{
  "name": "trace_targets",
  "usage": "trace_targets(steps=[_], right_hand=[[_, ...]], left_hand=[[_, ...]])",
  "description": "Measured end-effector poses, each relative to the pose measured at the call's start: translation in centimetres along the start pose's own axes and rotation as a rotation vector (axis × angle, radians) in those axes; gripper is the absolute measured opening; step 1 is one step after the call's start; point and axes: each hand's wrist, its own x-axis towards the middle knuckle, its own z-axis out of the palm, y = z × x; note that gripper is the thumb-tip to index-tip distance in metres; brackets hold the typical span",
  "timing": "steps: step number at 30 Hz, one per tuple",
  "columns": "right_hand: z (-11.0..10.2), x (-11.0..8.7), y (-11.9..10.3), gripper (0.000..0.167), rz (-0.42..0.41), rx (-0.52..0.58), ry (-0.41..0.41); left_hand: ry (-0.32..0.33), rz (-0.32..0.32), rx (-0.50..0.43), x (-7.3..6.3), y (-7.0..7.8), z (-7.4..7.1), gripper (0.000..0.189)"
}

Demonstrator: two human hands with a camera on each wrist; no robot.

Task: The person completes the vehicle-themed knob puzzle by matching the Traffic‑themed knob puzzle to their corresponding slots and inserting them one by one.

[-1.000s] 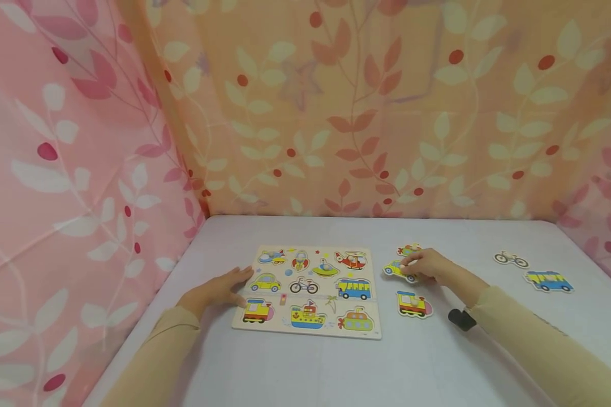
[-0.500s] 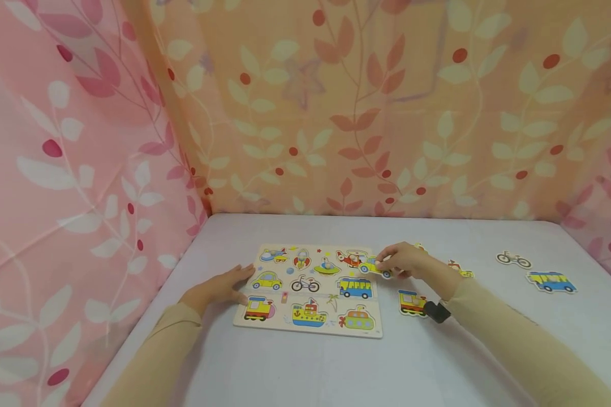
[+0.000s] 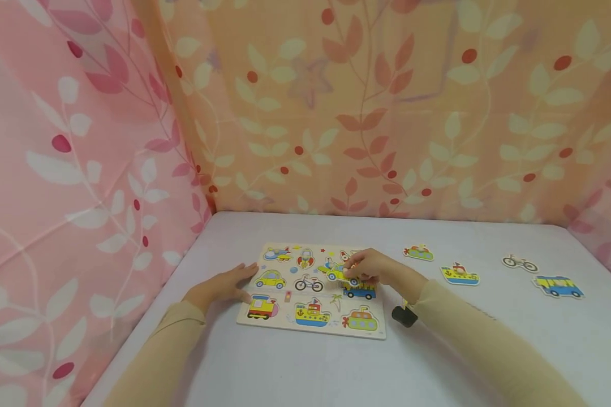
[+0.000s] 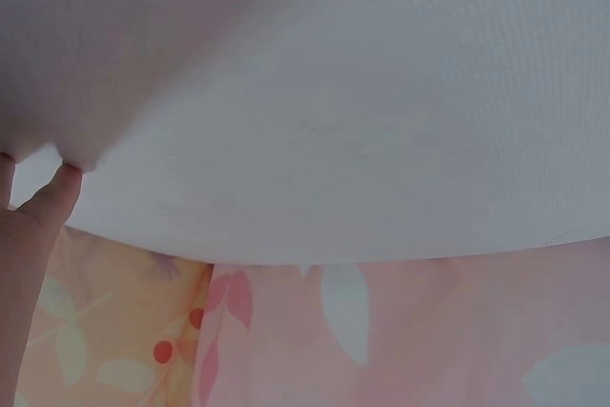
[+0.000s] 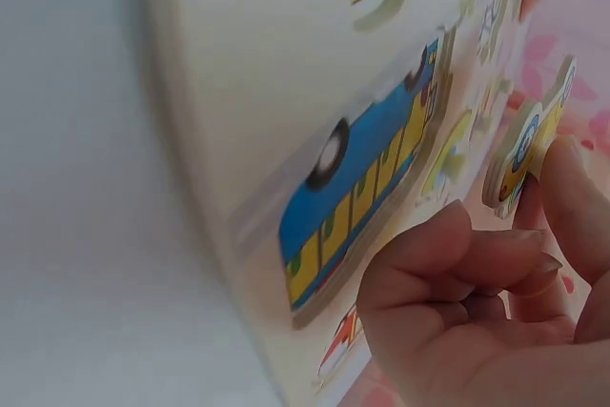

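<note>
Head view, yellow car moved left over board, right fingers pinching it

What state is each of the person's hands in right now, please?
Left hand: open, resting at the left edge of the vehicle puzzle board.
Right hand: closed, holding the yellow car piece above the board.

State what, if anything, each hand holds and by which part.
Right hand: toy car, pinched near its middle; exact contact hidden. Left hand: nothing; at the board's edge.
</note>
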Motion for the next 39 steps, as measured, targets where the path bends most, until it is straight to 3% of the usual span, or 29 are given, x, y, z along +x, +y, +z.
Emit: trace_targets(steps=[5,13,24,39], right_hand=[[1.8,0.4,-0.6,0.016,-0.022,0.003,0.009],[3.8,0.9,-1.4,0.012,-0.083,0.068,-0.068],[6.1,1.6,-3.4,0.014,-0.120,0.048,-0.110],[9.2,2.9,-5.4,0.014,-0.094,0.012,-0.047]], left_hand=[[0.001,0.020,0.007,-0.2,0.2,-0.1,0.089],[0.008,0.024,-0.001,-0.1,0.2,0.0,0.089],[0.002,0.066,0.012,0.1,0.1,-0.1,0.089],[-0.013,0.000,0.029,0.7,-0.2,0.0,0.092]])
